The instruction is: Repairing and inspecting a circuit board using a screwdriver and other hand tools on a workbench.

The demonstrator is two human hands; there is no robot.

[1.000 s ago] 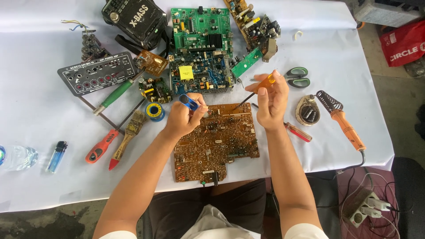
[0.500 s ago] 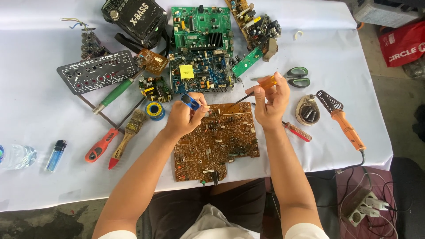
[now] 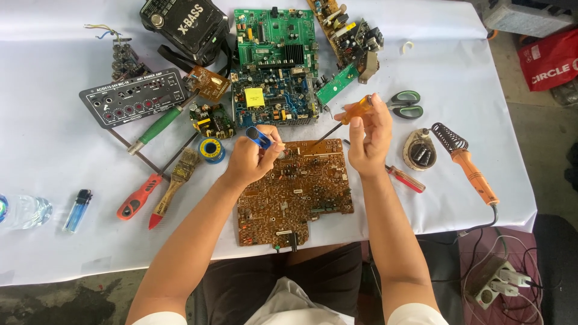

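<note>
A: Far left of the surface (image 3: 54, 78)?
B: Clear bottle (image 3: 21, 210), blue lighter (image 3: 78, 210), then a red-handled screwdriver (image 3: 139, 196) and a small brush (image 3: 174, 183). Black panel (image 3: 133, 96) and green-handled screwdriver (image 3: 158, 125) above them.

A: Left hand?
B: Left hand (image 3: 250, 159) rests at the top left edge of the brown circuit board (image 3: 295, 192). Grip clenched on a small blue tool (image 3: 259, 138), pinched between thumb and fingers.

A: Board position?
B: Flat on the surface, centre, near edge overhanging toward the person's lap. Green circuit boards (image 3: 274, 66) lie beyond it.

A: Right hand?
B: Right hand (image 3: 368, 135) raised over the board's top right corner, grasping an orange-handled screwdriver (image 3: 340, 120); its tip angles down to the board's top edge.

A: Further right?
B: Scissors (image 3: 404, 104), small red screwdriver (image 3: 406, 179), round tin (image 3: 419, 150), soldering iron (image 3: 466, 162).
</note>
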